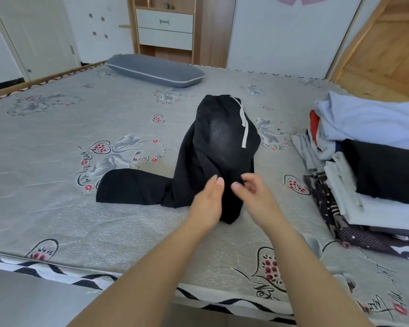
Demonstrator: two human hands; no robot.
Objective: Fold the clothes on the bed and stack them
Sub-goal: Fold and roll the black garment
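Black trousers [219, 147] lay mid-bed [57, 138], long axis running away from person, waistband far, one leg bent left. Left hand [208, 201] and right hand [253, 197] hovered over near end, equally close; each grip relaxed open, holding nothing.

1. Illumination is bright, even and diffuse, consistent with daylight; no single source is visible in the view.
2. Shadows are soft and faint. A weak shadow lies on the bed [57, 142] under the black trousers [213, 156] and beneath the forearms.
3. A pale grey sheen sits on the upper middle of the trousers; fold detail in the black fabric is largely lost.
4. Wide-angle distortion bends the near mattress edge and the wooden cabinet [165, 27] lines, most strongly toward the frame borders.
5. The left hand [207, 201] and right hand [253, 197] show slight motion blur at the fingertips.
6. Overall sharpness is moderate, with soft compression smearing on the printed fabric.
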